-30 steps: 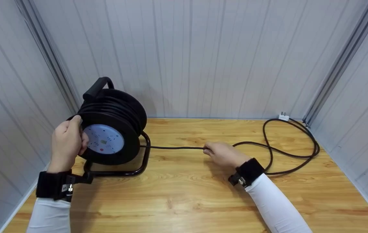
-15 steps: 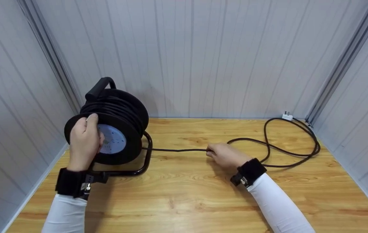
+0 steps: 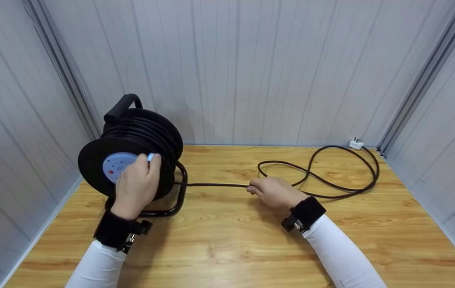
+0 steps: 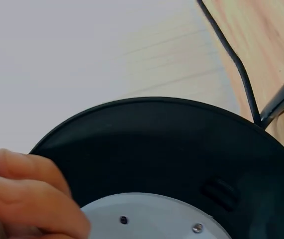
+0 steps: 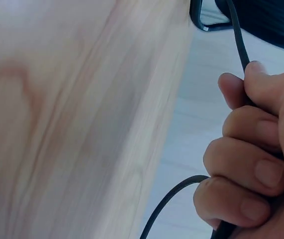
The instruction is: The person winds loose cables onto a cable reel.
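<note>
Got left hand (image 3: 136, 186) curled round small pale-blue knob (image 3: 150, 157) on face of round black plastic cable reel (image 3: 127, 145), at left of wood-grain bench (image 3: 227, 248). Swung across from reel's left edge to right side within last second. Got thin black cable (image 3: 215, 185) clamped in right hand (image 3: 275, 192), loose loops now drawn nearer to it. Probably means more cable wound on; plenty left lying out, white plug (image 3: 356, 144) and all, far right.

We are seeing the left hand (image 3: 136, 187) going round the reel (image 3: 91, 160) from about 10 o'clock to 2, a blue knob (image 3: 150, 157) now peeking out of its grip. The red button (image 3: 110, 172) is turning from 6 o'clock to 9. The loose black cord (image 3: 308, 172) is sliding toward 9 o'clock.
</note>
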### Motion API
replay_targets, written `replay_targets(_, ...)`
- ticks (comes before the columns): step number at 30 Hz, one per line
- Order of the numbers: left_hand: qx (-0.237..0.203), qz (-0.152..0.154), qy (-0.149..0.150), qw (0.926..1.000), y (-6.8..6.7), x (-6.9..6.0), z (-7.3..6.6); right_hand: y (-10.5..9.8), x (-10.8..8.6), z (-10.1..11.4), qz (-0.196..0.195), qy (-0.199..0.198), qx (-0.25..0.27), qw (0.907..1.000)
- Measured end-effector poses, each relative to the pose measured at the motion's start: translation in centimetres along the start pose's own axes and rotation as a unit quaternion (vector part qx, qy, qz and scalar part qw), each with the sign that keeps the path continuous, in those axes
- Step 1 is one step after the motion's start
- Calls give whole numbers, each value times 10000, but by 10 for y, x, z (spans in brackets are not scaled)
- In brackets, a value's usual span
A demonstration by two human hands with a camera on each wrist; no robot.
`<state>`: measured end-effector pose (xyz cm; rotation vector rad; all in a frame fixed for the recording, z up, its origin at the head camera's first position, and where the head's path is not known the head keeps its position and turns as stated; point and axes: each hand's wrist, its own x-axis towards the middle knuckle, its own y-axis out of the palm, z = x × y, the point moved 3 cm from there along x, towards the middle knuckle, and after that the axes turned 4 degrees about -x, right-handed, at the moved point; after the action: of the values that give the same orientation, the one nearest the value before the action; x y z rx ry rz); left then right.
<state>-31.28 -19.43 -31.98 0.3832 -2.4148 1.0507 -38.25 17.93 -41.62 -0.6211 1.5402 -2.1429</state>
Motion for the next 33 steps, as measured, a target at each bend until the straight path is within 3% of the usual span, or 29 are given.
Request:
replay_targets(6, 289, 601, -43, 9978, 3, -4, -4, -3, -1, -4, -214, 71, -274, 9994)
replay_targets(11, 515, 1204, -189, 9912, 8, -7, -2, -6, -1, -9, -282, 218, -454, 9983)
replay_targets(17, 955, 2065, -445, 9728, 22, -17, 11, -6, 2, -12, -292, 381, -552, 9973)
replay_targets(23, 1342, 2741, -377, 9515, 30, -28, 32, -5, 4, -10, -408, 326, -634, 9966)
replay_targets(28, 1348, 3069, -580, 9404, 30, -32, 49, -3, 4, -12, -432, 403, -633, 9962)
replay_targets(33, 1452, 3194, -622, 9344, 28, -35, 59, -4, 5, -9, -466, 272, -624, 9966)
